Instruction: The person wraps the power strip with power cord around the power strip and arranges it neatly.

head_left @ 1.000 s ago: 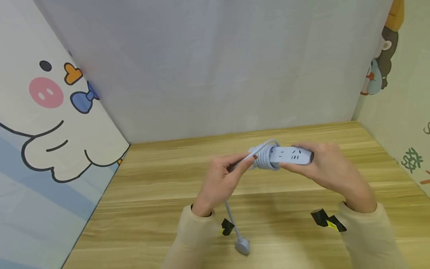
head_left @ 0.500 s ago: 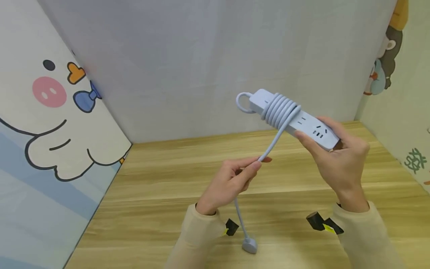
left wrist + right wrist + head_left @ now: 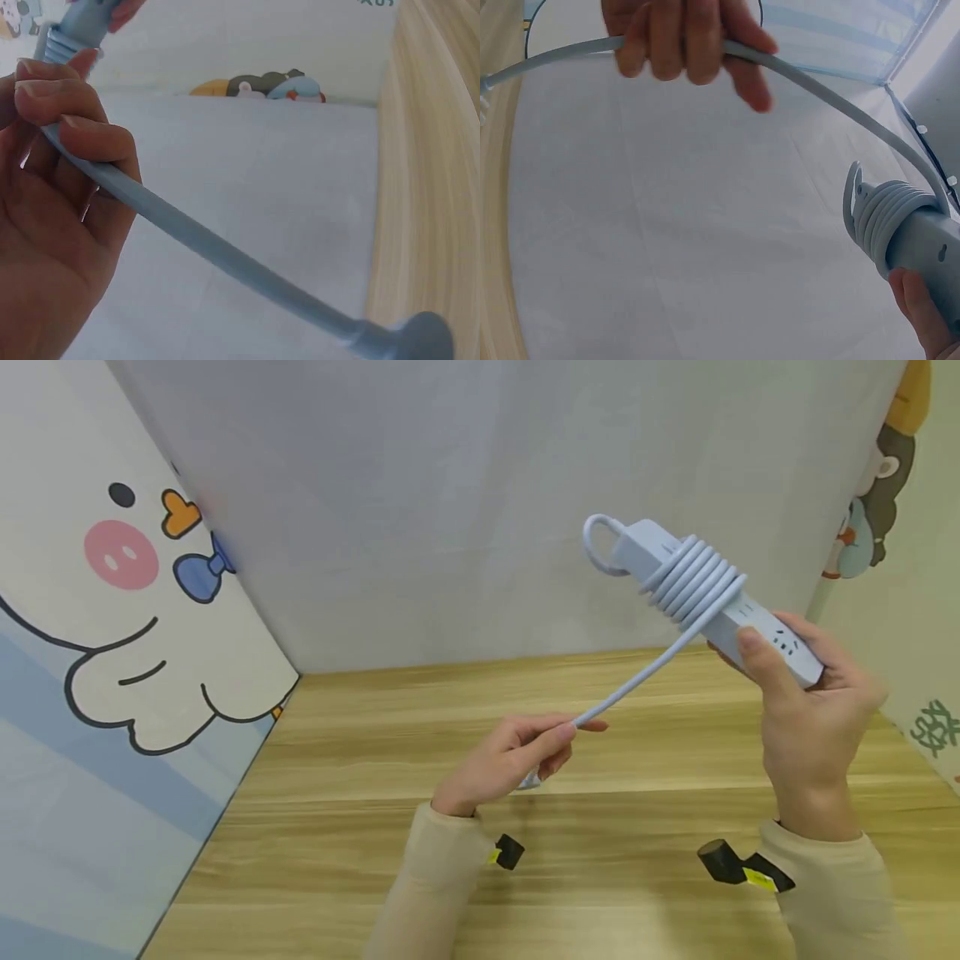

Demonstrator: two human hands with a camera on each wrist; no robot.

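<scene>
My right hand (image 3: 813,710) grips the lower right end of a pale blue power strip (image 3: 795,652), held tilted above the table. Several turns of its cord (image 3: 693,581) wrap around the strip's middle, and a small loop of cord sticks out at the far end. From the last turn the cord runs down to my left hand (image 3: 510,756), which pinches it between thumb and fingers. Beyond those fingers the free end hangs down to the plug (image 3: 427,337), mostly hidden behind the left hand in the head view. The right wrist view shows the strip's underside (image 3: 930,244).
A wood-grain table (image 3: 360,877) lies beneath both hands. Behind it rises a plain grey-white backdrop (image 3: 450,527). Panels with cartoon prints stand on the left (image 3: 120,610) and on the right. Each sleeve carries a small black wrist device.
My right hand has lifted the strip up and to the right, tilting it. The cord between the hands has lengthened and straightened. The plug has drawn up toward my left hand.
</scene>
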